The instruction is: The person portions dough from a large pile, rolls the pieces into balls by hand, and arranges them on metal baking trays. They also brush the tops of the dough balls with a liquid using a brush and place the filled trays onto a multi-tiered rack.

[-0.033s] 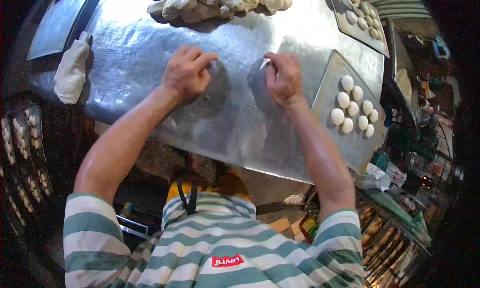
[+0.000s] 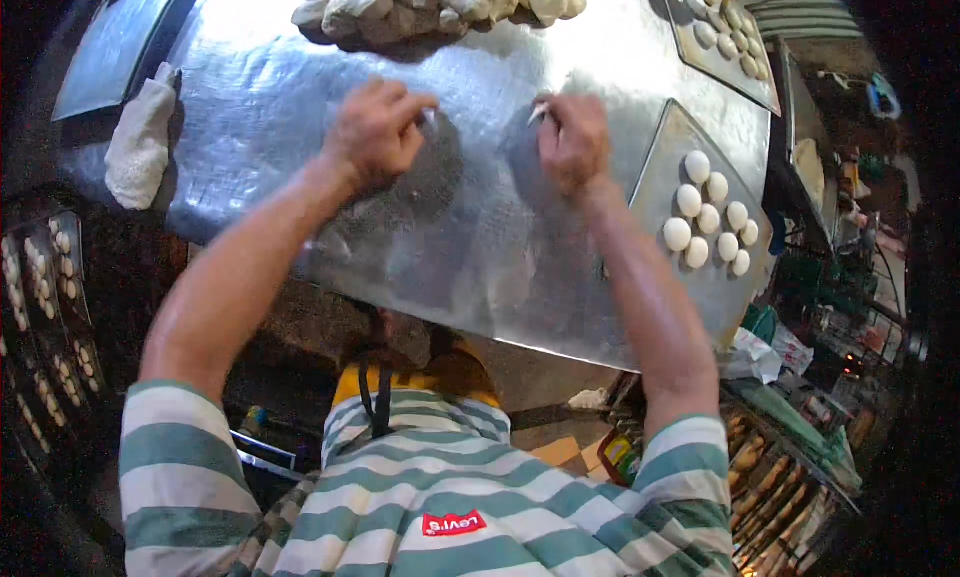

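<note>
My left hand is curled low over the metal table, its index finger reaching to the right. A small pale bit, apparently dough, shows at that fingertip. Across from it, my right hand is closed too, with another pale bit of dough peeking out by the thumb and index finger. The palms hide whatever else lies under them. Beyond both hands, a large heap of dough lumps sits at the far side of the table.
Right of my right hand, a metal tray bears several white dough balls; a second tray of them lies farther back. A whitish cloth-like bundle and a bare tray are at the left. Racks of dough pieces stand lower left.
Both hands have shifted slightly away from me, the right one also a little to the right. A pale bit now shows at my left index fingertip.
</note>
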`<state>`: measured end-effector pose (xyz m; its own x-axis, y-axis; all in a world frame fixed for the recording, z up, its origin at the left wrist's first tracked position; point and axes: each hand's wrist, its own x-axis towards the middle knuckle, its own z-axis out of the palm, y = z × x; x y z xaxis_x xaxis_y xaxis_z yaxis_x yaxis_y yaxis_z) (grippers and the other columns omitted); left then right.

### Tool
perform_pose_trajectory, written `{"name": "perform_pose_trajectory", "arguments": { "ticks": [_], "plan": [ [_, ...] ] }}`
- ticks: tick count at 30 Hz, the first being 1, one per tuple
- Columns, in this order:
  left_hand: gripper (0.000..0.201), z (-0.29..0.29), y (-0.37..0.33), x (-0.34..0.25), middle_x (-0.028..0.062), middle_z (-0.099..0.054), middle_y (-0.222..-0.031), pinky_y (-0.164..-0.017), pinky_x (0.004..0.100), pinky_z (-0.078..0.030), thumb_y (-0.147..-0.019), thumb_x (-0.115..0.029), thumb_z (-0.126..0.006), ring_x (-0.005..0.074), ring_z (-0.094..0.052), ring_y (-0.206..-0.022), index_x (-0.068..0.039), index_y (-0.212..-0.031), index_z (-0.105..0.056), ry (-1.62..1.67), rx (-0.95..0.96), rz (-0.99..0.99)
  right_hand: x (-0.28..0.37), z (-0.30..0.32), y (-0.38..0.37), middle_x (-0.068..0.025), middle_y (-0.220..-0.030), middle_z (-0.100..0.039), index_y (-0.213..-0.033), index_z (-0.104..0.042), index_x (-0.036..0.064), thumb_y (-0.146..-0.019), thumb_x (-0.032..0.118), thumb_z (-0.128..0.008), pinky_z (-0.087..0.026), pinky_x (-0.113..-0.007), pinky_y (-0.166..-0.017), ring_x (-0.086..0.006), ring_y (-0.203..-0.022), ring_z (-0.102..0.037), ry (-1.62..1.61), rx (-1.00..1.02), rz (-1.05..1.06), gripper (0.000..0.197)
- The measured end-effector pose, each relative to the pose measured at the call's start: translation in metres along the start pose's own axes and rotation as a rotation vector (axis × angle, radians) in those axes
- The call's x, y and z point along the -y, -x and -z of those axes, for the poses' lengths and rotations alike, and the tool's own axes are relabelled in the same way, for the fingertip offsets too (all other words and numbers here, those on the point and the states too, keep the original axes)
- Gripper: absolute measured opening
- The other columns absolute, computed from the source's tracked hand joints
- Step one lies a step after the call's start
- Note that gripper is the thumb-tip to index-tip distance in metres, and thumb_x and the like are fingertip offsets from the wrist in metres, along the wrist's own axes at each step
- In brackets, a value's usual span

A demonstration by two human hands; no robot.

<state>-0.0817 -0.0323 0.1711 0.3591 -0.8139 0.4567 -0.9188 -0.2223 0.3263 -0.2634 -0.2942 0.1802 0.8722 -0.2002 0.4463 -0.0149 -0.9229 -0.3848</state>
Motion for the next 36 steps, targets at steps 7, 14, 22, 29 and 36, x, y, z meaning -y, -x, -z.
{"name": "perform_pose_trajectory", "arguments": {
  "ticks": [7, 14, 22, 29, 36],
  "plan": [
    [0.032, 0.011, 0.02, 0.024, 0.0126, -0.071, -0.101, -0.083, 0.0466, -0.054, -0.079, -0.008, -0.064, 0.0341, -0.065, -0.09, -0.016, -0.109, -0.073, -0.046, -0.114, 0.196, 0.0, 0.006, 0.031, -0.0097, -0.087, -0.07, -0.107, -0.075, 0.0124, -0.08, 0.007, -0.062, -0.05, -0.045, -0.087, -0.0331, -0.09, -0.064, -0.052, -0.13, -0.242, 0.031],
    [0.038, -0.008, -0.019, 0.024, 0.0121, -0.065, -0.086, -0.083, 0.044, -0.054, -0.074, -0.008, -0.066, 0.0328, -0.063, -0.085, -0.014, -0.111, -0.073, 0.007, -0.053, -0.046, -0.018, 0.004, -0.023, -0.0095, -0.092, -0.069, -0.103, -0.073, 0.0135, -0.08, 0.007, -0.066, -0.05, -0.045, -0.087, -0.0335, -0.092, -0.062, 0.105, -0.021, 0.02, 0.025],
    [0.036, 0.004, 0.023, -0.005, 0.0135, -0.069, -0.094, -0.084, 0.0461, -0.054, -0.076, -0.004, -0.062, 0.0343, -0.065, -0.09, -0.011, -0.11, -0.073, 0.076, -0.097, 0.154, 0.002, 0.0, 0.009, -0.0112, -0.096, -0.069, -0.104, -0.072, 0.0113, -0.079, 0.005, -0.064, -0.05, -0.045, -0.09, -0.0332, -0.096, -0.063, -0.013, -0.041, -0.096, 0.028],
    [0.023, 0.0, 0.004, 0.035, 0.0136, -0.069, -0.094, -0.083, 0.0474, -0.055, -0.079, -0.013, -0.071, 0.0357, -0.066, -0.09, -0.008, -0.102, -0.07, -0.125, -0.177, 0.264, -0.033, 0.004, -0.004, -0.0099, -0.112, -0.067, -0.112, -0.07, 0.0137, -0.086, 0.018, -0.07, -0.051, -0.047, -0.094, -0.0361, -0.108, -0.06, 0.201, -0.05, -0.26, 0.026],
    [0.031, 0.028, 0.034, 0.0, 0.0162, -0.073, -0.091, -0.085, 0.0489, -0.055, -0.087, -0.038, -0.076, 0.0379, -0.07, -0.089, -0.007, -0.092, -0.074, -0.125, 0.014, 0.485, -0.012, 0.035, 0.033, -0.0101, -0.12, -0.064, -0.115, -0.068, 0.015, -0.093, 0.03, -0.073, -0.051, -0.049, -0.096, -0.0366, -0.112, -0.059, 0.065, -0.017, -0.237, 0.028]
  ]
}}
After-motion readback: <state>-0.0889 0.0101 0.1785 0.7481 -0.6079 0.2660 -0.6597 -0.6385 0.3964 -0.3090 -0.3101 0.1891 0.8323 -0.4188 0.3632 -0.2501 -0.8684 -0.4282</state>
